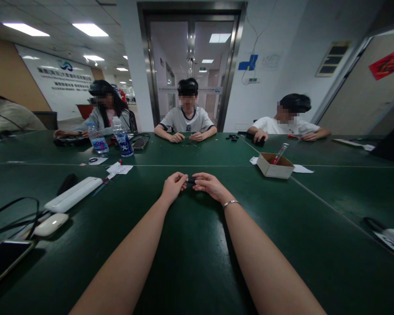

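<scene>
A small black piece with a silvery end (191, 180) spans the gap between my two hands, just above or on the green table (190, 245). My left hand (175, 187) pinches its silvery end between thumb and fingers. From the other side, my right hand (211, 185) closes its fingertips on the black part. Its exact kind is too small to make out, and my fingers hide both ends. A metal bracelet (231, 203) circles my right wrist.
Several people sit around the table. To the left are a white power strip (74, 194), a white mouse (51, 224), a phone (7, 258), and two bottles (122, 138). An open cardboard box (276, 169) holds a red-and-clear tube at the right. Small black pieces (232, 138) lie farther off.
</scene>
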### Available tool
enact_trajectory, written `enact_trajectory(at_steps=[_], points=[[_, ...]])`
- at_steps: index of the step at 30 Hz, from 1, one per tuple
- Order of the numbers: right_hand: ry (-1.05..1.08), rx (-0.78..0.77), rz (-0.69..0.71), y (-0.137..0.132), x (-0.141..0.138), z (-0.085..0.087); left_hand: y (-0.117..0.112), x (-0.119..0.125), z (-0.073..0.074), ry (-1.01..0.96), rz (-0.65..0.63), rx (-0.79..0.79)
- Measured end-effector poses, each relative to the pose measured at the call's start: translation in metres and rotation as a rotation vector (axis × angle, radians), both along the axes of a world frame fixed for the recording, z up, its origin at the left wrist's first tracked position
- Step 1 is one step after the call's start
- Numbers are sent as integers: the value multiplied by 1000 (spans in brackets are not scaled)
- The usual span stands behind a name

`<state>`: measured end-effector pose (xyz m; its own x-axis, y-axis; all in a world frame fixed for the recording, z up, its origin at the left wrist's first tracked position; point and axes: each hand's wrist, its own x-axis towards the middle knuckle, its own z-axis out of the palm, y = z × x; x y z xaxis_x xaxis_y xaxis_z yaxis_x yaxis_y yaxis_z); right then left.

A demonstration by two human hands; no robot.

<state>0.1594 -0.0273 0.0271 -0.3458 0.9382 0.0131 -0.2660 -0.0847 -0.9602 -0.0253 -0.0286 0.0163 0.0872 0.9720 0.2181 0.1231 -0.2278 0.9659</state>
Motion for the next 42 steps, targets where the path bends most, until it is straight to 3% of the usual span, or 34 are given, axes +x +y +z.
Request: enact_trajectory(at_steps=[10, 22, 30, 42], points=[[-2, -8, -23, 1, 1, -2, -3, 3, 5, -32, 21, 2], [25, -15, -32, 2, 0, -2, -1, -2, 2, -54, -64, 51], [21, -12, -38, 2, 0, -2, 2, 1, 3, -49, 19, -92], [21, -20, -38, 2, 0, -2, 5, -4, -3, -41, -100, 88]])
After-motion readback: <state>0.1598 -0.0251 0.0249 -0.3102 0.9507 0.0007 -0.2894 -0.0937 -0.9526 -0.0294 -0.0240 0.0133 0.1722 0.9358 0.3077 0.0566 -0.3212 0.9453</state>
